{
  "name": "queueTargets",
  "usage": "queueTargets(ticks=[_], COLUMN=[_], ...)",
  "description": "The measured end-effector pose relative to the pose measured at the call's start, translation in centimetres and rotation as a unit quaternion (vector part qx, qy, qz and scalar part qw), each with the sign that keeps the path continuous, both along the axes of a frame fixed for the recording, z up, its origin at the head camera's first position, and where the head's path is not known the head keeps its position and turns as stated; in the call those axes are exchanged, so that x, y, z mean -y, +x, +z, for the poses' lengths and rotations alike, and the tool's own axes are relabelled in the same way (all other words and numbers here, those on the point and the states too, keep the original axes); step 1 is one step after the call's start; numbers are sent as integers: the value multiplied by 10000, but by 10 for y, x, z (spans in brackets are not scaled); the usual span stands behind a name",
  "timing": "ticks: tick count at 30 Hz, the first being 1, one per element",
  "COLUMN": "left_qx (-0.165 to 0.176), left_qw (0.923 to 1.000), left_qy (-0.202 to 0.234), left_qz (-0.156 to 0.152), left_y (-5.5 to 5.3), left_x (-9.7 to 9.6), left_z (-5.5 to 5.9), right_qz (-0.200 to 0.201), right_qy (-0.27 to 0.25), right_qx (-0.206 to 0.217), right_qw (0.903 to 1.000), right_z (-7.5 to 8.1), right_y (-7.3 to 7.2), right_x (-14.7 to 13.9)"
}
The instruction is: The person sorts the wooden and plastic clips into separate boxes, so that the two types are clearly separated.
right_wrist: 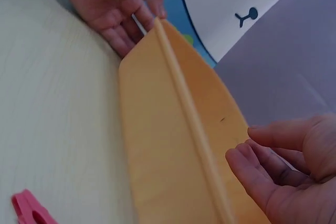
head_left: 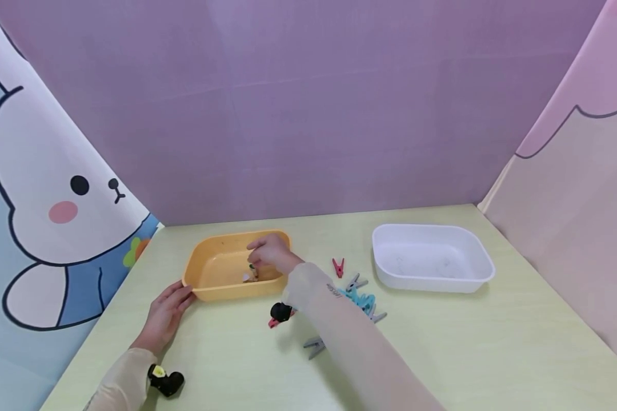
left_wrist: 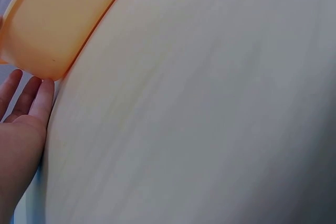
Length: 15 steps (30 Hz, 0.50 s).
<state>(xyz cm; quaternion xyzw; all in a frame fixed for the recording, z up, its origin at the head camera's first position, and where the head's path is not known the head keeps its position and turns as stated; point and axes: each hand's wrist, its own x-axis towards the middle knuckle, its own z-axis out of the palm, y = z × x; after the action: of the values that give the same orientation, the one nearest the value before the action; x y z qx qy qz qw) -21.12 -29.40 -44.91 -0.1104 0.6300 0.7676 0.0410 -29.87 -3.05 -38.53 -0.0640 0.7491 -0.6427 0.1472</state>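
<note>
My right hand [head_left: 271,253] reaches over the yellow basin [head_left: 218,293], its fingers loosely bent above the inside. In the right wrist view nothing shows between the thumb and fingers of that right hand [right_wrist: 291,161]. Just below it in the head view, a small brownish thing with dark and pale parts [head_left: 252,274] lies in the basin. My left hand [head_left: 167,314] touches the basin's near left corner; its fingers extend against the outer wall, and one fingertip meets the rim in the right wrist view.
A red clothespin [head_left: 338,267] lies between the basin and a white basin [head_left: 432,283] at the right. Grey clothespins [head_left: 316,345] and light blue ones [head_left: 364,301] lie around my right forearm, partly hidden. Another red clothespin [head_left: 274,322] is near that wrist. A purple backdrop [head_left: 319,114] stands behind.
</note>
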Motion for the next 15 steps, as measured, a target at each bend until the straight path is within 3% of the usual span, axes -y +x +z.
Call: queueTargets(ticks=[6,15], left_qx=[-40,48], left_qw=[10000,9999], left_qy=[62,108], left_qz=[34,83], left_y=[-1,-1], left_x=[0,-1], left_z=[-1,0], right_qz=[505,838], right_qy=[-333,-139], right_qx=[38,-299], right_qw=[9982,9959], right_z=[16,34], right_y=[2,12], right_x=[-12,-25])
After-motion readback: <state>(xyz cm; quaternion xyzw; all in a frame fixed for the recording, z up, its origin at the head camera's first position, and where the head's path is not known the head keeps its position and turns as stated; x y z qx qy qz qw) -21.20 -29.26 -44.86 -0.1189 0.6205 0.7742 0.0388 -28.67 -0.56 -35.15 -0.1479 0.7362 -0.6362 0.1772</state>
